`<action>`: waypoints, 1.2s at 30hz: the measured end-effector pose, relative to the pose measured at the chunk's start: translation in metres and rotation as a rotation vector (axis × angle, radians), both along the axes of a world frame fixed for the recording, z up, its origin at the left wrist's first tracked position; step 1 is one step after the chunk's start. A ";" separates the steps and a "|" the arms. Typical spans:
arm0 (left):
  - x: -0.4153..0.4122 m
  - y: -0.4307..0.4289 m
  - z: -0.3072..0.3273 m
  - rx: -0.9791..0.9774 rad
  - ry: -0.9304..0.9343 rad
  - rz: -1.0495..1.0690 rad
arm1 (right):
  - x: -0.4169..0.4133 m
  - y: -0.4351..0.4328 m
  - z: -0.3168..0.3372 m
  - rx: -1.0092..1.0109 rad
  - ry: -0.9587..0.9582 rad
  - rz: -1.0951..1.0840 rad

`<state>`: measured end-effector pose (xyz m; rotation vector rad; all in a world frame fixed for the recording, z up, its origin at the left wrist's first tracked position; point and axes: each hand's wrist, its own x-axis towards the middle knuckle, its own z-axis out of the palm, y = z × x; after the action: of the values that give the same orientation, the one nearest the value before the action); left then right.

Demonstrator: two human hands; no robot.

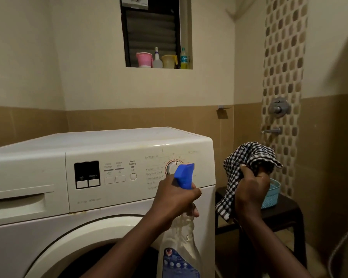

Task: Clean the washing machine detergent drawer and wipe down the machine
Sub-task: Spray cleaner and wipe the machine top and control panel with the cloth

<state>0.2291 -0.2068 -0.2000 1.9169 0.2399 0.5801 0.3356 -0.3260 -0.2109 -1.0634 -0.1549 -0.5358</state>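
Observation:
A white front-loading washing machine (100, 143) fills the left and centre. Its detergent drawer (18, 201) at the upper left of the front panel is closed. My left hand (175, 199) grips the neck of a clear spray bottle (179, 245) with a blue trigger head, held upright in front of the program dial (172, 166). The nozzle points toward the control panel. To the right of the machine, my right hand (251, 189) holds a bunched black-and-white checked cloth (247, 157) in the air.
A dark stool (285, 209) stands right of the machine with a light blue basket (272, 193) on it. A window niche above holds a pink mug (144, 59), a spray bottle, a yellow jug and a green bottle. Shower fittings (278, 107) sit on the right wall.

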 end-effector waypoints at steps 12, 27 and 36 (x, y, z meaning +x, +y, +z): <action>-0.017 0.008 -0.037 -0.024 0.169 0.057 | 0.009 0.011 -0.015 -0.059 0.036 -0.014; -0.033 0.009 -0.035 -0.105 0.072 0.052 | 0.016 0.056 -0.025 -0.684 -0.391 0.041; -0.046 0.032 -0.034 -0.108 0.022 0.104 | 0.037 0.085 -0.024 -0.678 -0.178 -0.025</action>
<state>0.1833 -0.1752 -0.2336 1.8153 0.3797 0.6032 0.3727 -0.2415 -0.2346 -1.6760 -0.5054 -0.6175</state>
